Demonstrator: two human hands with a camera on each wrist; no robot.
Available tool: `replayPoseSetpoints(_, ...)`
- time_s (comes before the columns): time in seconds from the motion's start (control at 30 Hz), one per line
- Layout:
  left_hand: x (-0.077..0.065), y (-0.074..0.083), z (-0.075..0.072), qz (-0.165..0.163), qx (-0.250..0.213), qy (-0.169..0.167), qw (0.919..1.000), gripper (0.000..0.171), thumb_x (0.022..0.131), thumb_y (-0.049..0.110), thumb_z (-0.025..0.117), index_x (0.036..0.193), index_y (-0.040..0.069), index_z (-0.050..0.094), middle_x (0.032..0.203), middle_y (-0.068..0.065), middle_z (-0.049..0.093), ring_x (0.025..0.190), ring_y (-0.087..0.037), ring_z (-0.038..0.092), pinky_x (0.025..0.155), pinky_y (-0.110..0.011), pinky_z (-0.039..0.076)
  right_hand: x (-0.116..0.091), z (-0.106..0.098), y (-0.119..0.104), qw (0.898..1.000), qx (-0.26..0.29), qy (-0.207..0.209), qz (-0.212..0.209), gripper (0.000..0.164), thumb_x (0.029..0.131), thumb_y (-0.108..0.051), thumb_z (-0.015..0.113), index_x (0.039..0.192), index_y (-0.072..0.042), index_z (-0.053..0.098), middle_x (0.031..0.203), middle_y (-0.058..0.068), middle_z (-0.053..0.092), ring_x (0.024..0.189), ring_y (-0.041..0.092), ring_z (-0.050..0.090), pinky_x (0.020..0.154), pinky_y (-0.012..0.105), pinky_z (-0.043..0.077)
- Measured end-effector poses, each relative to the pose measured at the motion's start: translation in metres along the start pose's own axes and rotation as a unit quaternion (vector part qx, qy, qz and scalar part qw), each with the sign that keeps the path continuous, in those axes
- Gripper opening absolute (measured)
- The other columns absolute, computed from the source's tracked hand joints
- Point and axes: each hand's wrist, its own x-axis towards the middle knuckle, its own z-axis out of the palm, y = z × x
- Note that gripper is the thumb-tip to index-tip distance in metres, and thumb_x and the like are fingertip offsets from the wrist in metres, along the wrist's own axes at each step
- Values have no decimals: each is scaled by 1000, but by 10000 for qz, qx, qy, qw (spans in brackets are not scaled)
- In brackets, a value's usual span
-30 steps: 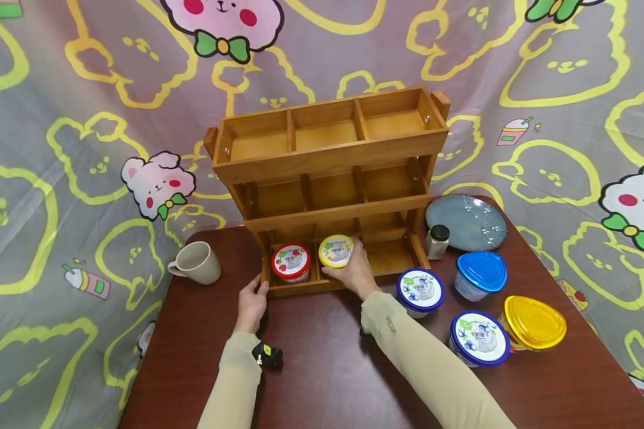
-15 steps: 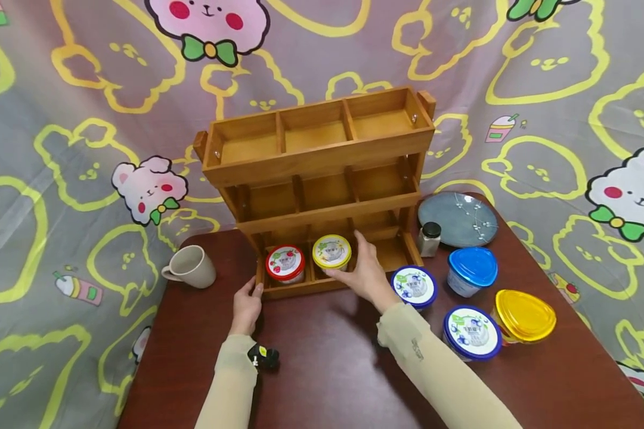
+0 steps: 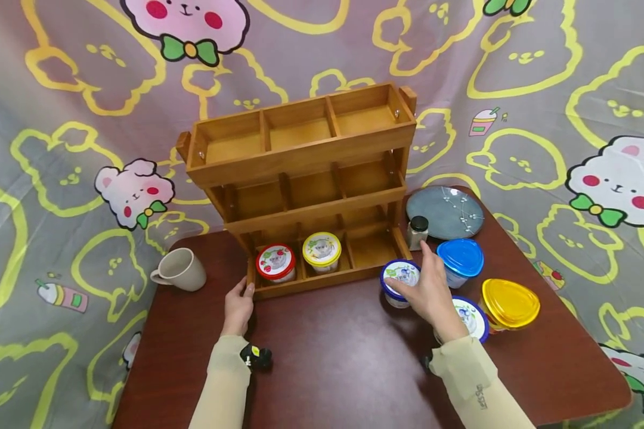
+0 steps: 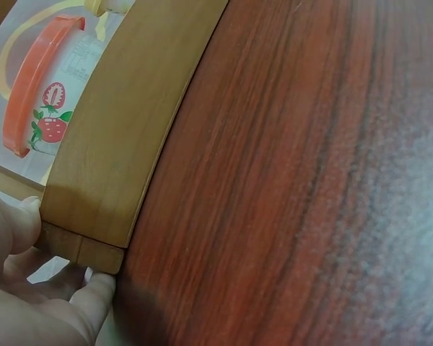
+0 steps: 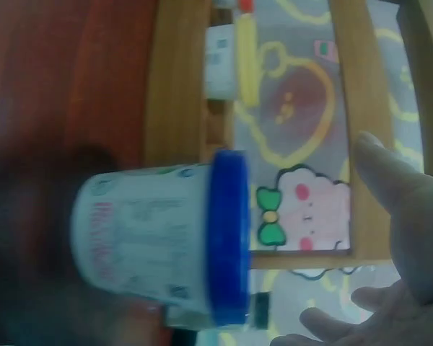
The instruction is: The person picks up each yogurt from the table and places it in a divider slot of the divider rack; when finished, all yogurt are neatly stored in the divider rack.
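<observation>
My left hand (image 3: 238,309) holds the lower left corner of a wooden three-tier shelf (image 3: 306,148); in the left wrist view the thumb (image 4: 18,220) and fingers pinch its end. My right hand (image 3: 432,292) is over a blue-rimmed tub (image 3: 399,280), thumb and fingers spread. In the right wrist view that tub (image 5: 151,238) lies apart from the open thumb (image 5: 382,169). On the bottom tier, a red-lidded tub (image 3: 276,262) fills the left compartment and a yellow-lidded tub (image 3: 322,250) the middle one.
A second blue-rimmed tub (image 3: 473,319) is partly behind my right hand. Beside it are a shiny blue-lidded container (image 3: 460,259) and a gold-lidded one (image 3: 511,304). A black-capped jar (image 3: 417,232) and a plate (image 3: 445,211) stand right of the shelf, a mug (image 3: 180,270) left of it.
My right hand has let go of the yellow-lidded tub in the middle compartment and moved right to the blue-rimmed tub. The left hand stays on the shelf corner. The head view has shifted slightly.
</observation>
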Motion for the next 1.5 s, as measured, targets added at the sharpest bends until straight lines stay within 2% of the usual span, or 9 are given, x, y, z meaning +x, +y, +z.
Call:
replayPoseSetpoints(0.2,1,-1,-1,39,-18,47,10000,50,106,15,47,150,-5,36,153,-25,35,142,-37,30,116,-49,24,-1,15,9,9995,-243,-200,97,115,80,-42,81,155,4,8,152,37,18,138,53,20,109,68,24)
replayPoseSetpoints(0.3,1,-1,0,69,1,86,9999,49,105,13,48,149,-5,37,152,-25,36,141,-37,31,116,-49,24,1,23,13,9994,-153,-228,200,115,79,-38,83,154,6,6,151,39,18,139,54,18,112,66,20)
replayPoseSetpoints(0.47,1,-1,2,69,1,99,9999,49,105,13,48,150,-4,37,152,-25,36,141,-37,32,116,-49,25,3,36,15,9976,128,-270,623,117,79,-33,82,155,3,1,151,38,16,136,55,20,112,66,21)
replayPoseSetpoints(0.63,1,0,2,73,-53,78,9999,49,105,13,48,150,-4,36,152,-24,36,141,-37,32,116,-49,25,3,45,14,9942,278,-328,985,116,81,-37,79,155,2,-1,150,36,13,133,54,27,109,66,26)
replayPoseSetpoints(0.87,-1,0,0,15,-50,6,10000,50,106,15,47,151,-4,35,154,-24,34,142,-37,30,116,-49,24,2,54,19,9928,585,8,1047,114,77,-40,83,154,0,9,144,32,25,126,47,40,108,61,33)
replayPoseSetpoints(1.2,0,-2,0,135,-86,-11,9999,51,106,15,47,151,-4,34,154,-25,34,142,-37,30,116,-49,25,0,69,33,9880,1012,568,1019,114,69,-46,89,153,-9,20,138,26,37,123,41,43,106,59,36)
replayPoseSetpoints(1.5,0,-1,1,109,-104,23,9999,50,106,16,46,151,-4,34,154,-24,34,142,-36,30,116,-48,24,0,74,37,9883,952,741,936,115,68,-47,89,153,-9,22,138,25,38,123,40,44,106,60,36)
